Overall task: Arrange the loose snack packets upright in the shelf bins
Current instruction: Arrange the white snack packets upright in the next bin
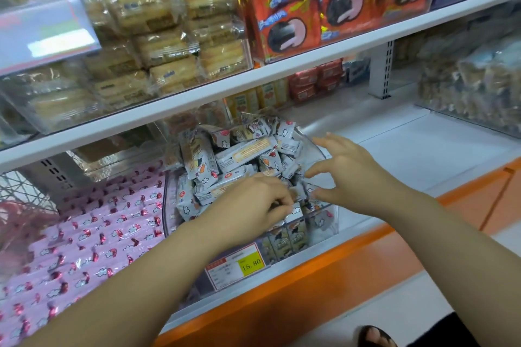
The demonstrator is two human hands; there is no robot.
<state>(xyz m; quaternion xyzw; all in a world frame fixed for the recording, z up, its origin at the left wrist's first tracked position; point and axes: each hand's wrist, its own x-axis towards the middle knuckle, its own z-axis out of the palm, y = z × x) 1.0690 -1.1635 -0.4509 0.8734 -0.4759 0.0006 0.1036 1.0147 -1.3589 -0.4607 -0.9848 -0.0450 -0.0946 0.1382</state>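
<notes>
The step looks like sorting: snack packets lie jumbled in the clear bin on the lower shelf. The left hand pinches front packets in a narrow grip; the right hand hovers, grip wide. Next, probably, those packets need standing upright.

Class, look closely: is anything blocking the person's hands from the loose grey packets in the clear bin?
Nothing visible. The clear bin is open on top. The left hand pinches grey packets at the front, and the right hand hovers open over them.
</notes>
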